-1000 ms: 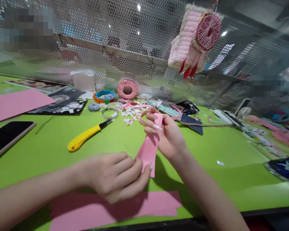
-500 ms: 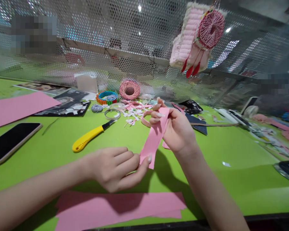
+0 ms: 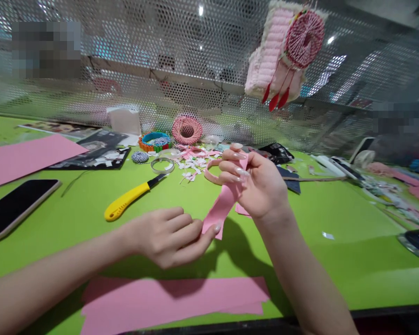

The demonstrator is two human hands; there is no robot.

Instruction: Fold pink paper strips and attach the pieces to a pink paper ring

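A narrow pink paper strip (image 3: 222, 208) is held above the green table (image 3: 335, 218) between both hands. My left hand (image 3: 167, 235) pinches its lower end with thumb and fingers closed. My right hand (image 3: 258, 184) grips the upper end, fingers curled round it, and the strip bends and twists under those fingers. A curled pink loop of paper (image 3: 211, 170) shows just left of the right fingertips. Larger pink paper sheets (image 3: 174, 300) lie flat at the near edge, partly under my left forearm.
A yellow-handled utility knife (image 3: 131, 199) lies left of centre. A black phone (image 3: 16, 204) sits at far left beside a pink sheet (image 3: 24, 156). Paper scraps (image 3: 192, 165), a tape ring (image 3: 162, 164), a woven pink ring (image 3: 186, 129) and a perforated metal screen stand behind.
My right hand has curled tighter on the strip's upper end, folding and twisting it. My left hand has lowered slightly while keeping its pinch on the lower end.
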